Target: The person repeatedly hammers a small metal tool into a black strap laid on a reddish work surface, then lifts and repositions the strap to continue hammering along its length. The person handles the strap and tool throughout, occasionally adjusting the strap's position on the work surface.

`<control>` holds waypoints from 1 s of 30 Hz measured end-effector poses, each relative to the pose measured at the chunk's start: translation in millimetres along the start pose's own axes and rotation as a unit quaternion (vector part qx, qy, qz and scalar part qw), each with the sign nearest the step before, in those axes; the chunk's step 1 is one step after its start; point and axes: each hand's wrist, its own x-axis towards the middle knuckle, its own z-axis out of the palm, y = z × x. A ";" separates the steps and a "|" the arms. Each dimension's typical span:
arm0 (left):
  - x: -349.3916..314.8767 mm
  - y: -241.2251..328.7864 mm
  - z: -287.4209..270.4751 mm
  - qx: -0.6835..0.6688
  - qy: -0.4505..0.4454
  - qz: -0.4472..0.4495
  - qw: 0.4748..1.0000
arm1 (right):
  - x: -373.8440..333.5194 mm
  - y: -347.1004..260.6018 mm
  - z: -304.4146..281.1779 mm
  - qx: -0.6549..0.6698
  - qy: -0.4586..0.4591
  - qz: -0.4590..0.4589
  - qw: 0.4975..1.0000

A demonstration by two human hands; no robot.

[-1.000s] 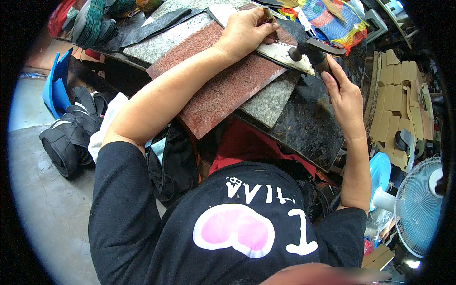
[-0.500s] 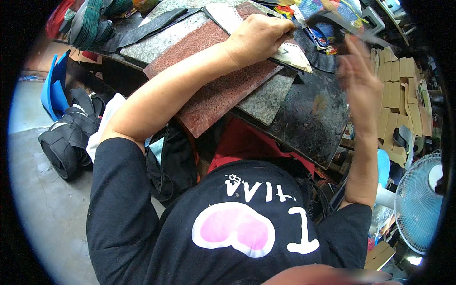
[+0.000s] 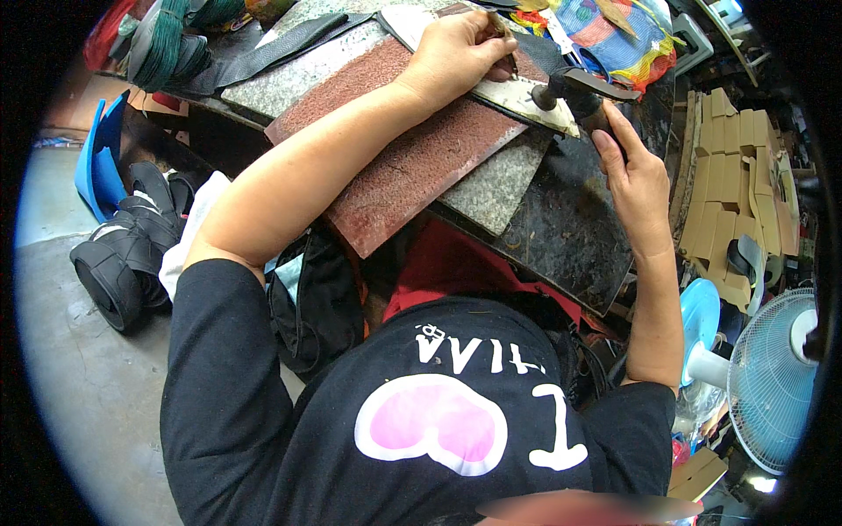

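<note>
We log the hammer (image 3: 601, 85) as near-black with a brown handle (image 3: 589, 117). Piece (image 3: 537, 105): off-white, dark edging. We mark the slab (image 3: 395, 193) brick-red and speckled, the stone (image 3: 491, 188) grey with pale and dark flecks, the worktop (image 3: 583, 237) black, scuffed lighter in patches. Strap (image 3: 281, 57): plain black. Shirt (image 3: 237, 368): black, white lettering (image 3: 558, 430), pink motif (image 3: 395, 425) outlined white. We tag the bag (image 3: 605, 35) blue, pink and yellow; twine (image 3: 162, 39) dark green; boxes (image 3: 719, 167) tan; fan (image 3: 772, 377) white and pale blue; cloth (image 3: 447, 263) red; floor (image 3: 79, 377) grey.
</note>
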 end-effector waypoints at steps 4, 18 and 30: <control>-2.2 0.5 2.8 0.066 0.021 0.040 0.997 | -1.0 6.7 -4.0 0.003 -0.001 -0.009 1.000; -2.0 11.9 12.1 0.344 0.040 0.338 0.875 | 11.8 -45.5 -76.9 0.256 0.175 -0.119 0.943; -3.9 7.5 13.3 0.301 0.051 0.284 0.909 | 1.0 7.9 -15.2 0.029 0.011 -0.013 0.999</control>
